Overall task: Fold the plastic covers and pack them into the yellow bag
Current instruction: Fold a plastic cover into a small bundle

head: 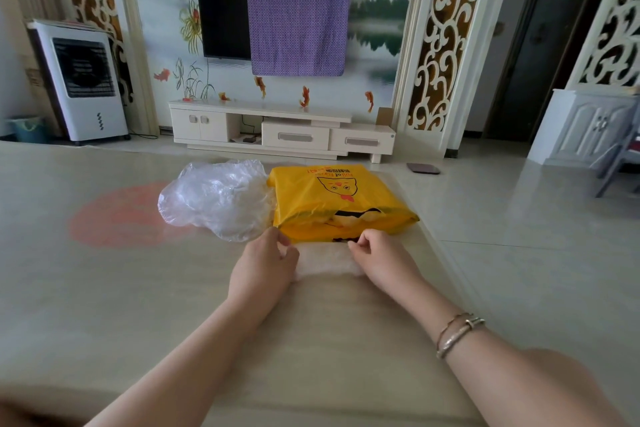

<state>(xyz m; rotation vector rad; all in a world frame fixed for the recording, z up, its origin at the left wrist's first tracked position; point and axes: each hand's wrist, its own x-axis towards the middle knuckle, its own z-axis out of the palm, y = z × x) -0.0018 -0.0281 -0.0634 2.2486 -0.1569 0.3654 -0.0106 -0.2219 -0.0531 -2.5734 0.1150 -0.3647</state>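
Head view: left hand and right hand pinched a folded translucent plastic cover at the yellow plastic bag mouth (packing step); next, slide it inside.

A yellow bag lies flat on a beige table. Touching the bag's left side sits a crumpled heap of clear plastic covers, blocking that approach. At the bag's near edge, the left hand and right hand crowd its mouth. Bare tabletop lies farther left of the heap; right of the bag, the table soon ends.
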